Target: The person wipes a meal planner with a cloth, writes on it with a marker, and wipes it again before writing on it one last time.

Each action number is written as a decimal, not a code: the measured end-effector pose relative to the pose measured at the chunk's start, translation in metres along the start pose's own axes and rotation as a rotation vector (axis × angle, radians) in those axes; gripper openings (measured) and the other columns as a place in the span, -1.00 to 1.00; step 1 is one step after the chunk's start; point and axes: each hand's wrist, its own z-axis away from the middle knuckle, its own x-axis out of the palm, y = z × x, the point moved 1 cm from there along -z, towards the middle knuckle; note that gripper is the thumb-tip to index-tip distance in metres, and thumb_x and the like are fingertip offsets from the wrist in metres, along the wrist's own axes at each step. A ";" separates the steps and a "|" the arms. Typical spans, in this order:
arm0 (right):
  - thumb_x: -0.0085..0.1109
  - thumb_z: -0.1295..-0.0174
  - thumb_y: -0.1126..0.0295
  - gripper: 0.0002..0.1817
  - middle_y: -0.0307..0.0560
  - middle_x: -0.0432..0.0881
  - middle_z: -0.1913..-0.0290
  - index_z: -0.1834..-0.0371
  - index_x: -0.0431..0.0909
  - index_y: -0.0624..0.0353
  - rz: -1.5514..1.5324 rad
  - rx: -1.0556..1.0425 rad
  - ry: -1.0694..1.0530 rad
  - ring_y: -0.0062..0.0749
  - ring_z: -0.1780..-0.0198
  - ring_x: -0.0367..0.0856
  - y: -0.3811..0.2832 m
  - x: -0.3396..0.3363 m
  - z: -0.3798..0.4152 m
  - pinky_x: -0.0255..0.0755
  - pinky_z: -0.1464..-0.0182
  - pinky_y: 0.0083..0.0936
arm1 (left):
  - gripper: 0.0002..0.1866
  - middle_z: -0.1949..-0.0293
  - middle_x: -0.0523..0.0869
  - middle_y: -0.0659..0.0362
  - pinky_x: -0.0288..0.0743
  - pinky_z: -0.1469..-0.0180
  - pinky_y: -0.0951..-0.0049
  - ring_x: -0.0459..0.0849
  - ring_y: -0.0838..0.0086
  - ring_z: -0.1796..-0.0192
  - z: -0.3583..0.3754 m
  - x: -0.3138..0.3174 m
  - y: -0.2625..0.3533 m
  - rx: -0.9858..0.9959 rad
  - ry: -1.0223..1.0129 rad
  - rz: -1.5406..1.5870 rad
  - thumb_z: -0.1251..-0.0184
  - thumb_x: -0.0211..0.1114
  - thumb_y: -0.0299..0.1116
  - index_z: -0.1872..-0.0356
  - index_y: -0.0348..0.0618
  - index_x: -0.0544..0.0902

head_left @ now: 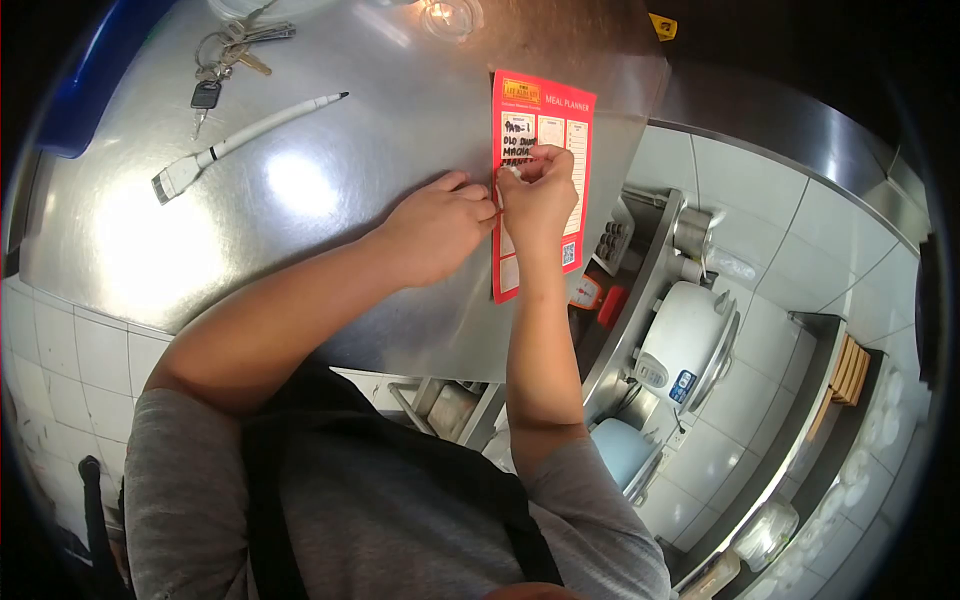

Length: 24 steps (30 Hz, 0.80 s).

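A red meal planner sheet [580,190] with handwriting in black lies at the right edge of the steel table. My right hand [541,195] rests over the sheet, its thumb and fingers pinched on something small and white [514,171] just below the handwriting. Against the sheet's left edge is my left hand [440,230], palm down, with its fingers curled and close together; nothing shows in it. To the left lies a white marker [260,131], its black tip pointing up and right and a brush-like end at the lower left.
Keys on a ring [236,50] lie at the upper left of the steel table [350,190], near a blue container [105,75]. A glass dish [450,18] stands at the top. Beyond the right edge are a white rice cooker [683,335] and shelves.
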 end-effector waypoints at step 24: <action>0.30 -0.04 0.65 -0.71 -0.04 0.66 0.21 0.12 0.67 0.21 -0.096 -0.100 -0.182 -0.39 0.27 0.65 0.040 -0.033 0.026 0.53 0.21 -0.54 | -0.68 -0.07 0.64 0.23 0.28 -0.29 0.35 0.49 0.42 -0.18 0.000 -0.002 0.002 0.015 0.026 -0.009 -0.16 0.14 -0.45 0.06 -0.16 0.69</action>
